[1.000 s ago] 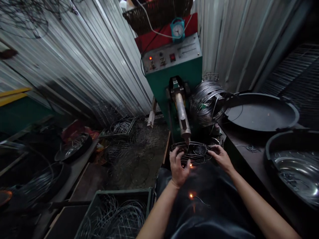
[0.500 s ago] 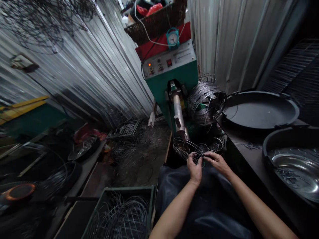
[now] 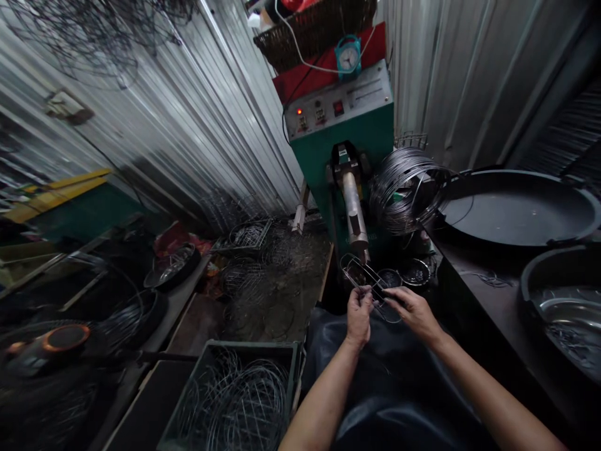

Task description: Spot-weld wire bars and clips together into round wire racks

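My left hand (image 3: 359,318) is pinched on the near part of a wire frame (image 3: 374,276), a small piece of bent metal wires. My right hand (image 3: 415,313) is at the frame's right side, thumb and fingers closed on its wire. The frame's far end lies just below the tip of the metal arm (image 3: 353,210) that juts from a green machine (image 3: 310,153). Whether frame and arm touch is too dark to tell. A dark apron (image 3: 375,388) covers the lap beneath both hands.
Right of the machine hangs a wire coil (image 3: 404,188). Large black pans (image 3: 521,210) stand on the right-hand bench. A green crate (image 3: 293,376) with wire grids sits at lower left. Small round containers (image 3: 416,271) lie beyond my right hand.
The view has shifted, so the machine sits farther right in it. The wire frame has turned between my hands, and my left hand has drawn slightly apart from my right.
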Action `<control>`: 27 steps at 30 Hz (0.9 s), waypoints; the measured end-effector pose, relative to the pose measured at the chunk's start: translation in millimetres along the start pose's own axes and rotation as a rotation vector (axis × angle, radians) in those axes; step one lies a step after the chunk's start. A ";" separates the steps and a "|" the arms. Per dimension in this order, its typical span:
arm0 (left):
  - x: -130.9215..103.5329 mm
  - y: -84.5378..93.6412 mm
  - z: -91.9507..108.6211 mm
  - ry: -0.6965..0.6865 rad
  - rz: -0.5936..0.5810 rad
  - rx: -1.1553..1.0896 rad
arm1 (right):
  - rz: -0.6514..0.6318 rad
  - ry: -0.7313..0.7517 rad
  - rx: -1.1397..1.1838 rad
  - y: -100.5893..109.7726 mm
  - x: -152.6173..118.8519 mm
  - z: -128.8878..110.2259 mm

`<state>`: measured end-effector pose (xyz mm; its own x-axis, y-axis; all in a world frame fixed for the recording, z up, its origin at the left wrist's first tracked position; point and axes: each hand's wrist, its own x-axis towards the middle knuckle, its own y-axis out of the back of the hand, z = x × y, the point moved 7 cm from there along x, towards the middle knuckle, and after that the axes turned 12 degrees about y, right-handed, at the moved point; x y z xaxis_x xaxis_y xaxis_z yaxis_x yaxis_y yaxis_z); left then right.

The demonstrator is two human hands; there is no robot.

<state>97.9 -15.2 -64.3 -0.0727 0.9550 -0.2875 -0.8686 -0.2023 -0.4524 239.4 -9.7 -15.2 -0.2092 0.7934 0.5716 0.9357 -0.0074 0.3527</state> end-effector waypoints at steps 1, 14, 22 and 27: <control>1.3 0.5 3.2 0.011 0.011 -0.026 | 0.020 0.017 -0.035 -0.6 1.8 -2.0; 28.7 3.8 25.2 0.064 0.002 -0.155 | 0.104 0.046 -0.230 -11.7 39.6 -7.5; 35.0 -0.3 23.5 0.148 0.008 -0.195 | 0.105 -0.001 -0.196 -12.0 48.3 -3.9; 32.4 0.4 24.8 0.161 0.023 -0.165 | 0.092 -0.009 -0.162 -5.5 38.4 -4.0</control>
<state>83.0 21.0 -52.9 -0.0011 0.9055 -0.4243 -0.7746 -0.2691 -0.5723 225.1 18.4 7.7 -0.1211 0.7905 0.6003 0.8927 -0.1777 0.4142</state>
